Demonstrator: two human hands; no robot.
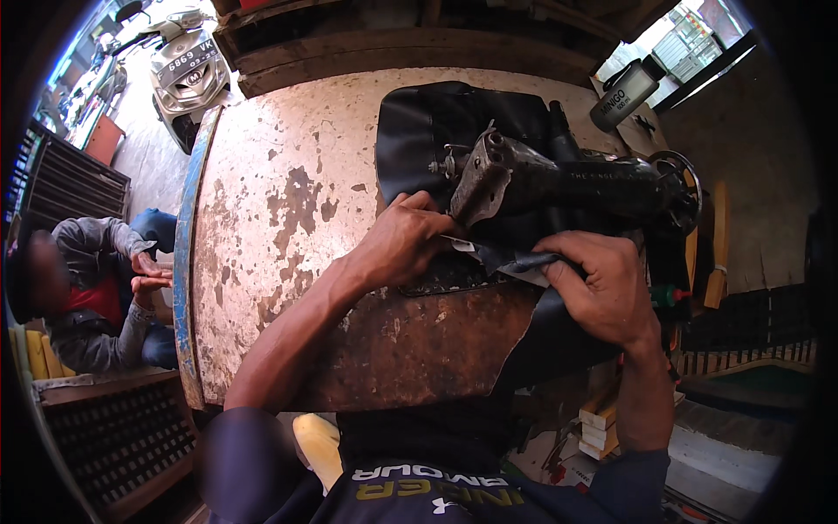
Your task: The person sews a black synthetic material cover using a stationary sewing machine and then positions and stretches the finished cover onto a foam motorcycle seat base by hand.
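Apparently to keep it taut, I see remotely the right hand (595,278) pinching the black piece (508,259) on the machine's (594,185) near side, the left hand (403,234), grip unclear, at its left end.

Viewing remotely, I record black leather-like sheeting (408,131), lightly creased, spread beneath a worn black sewing machine (602,183); near edge folded, pale patches showing. Machine upright, arm running left to right.

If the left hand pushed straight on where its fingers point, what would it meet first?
Probably the sewing machine head, just ahead of the left hand; depth is unclear in this single view, so it might pass beneath instead.
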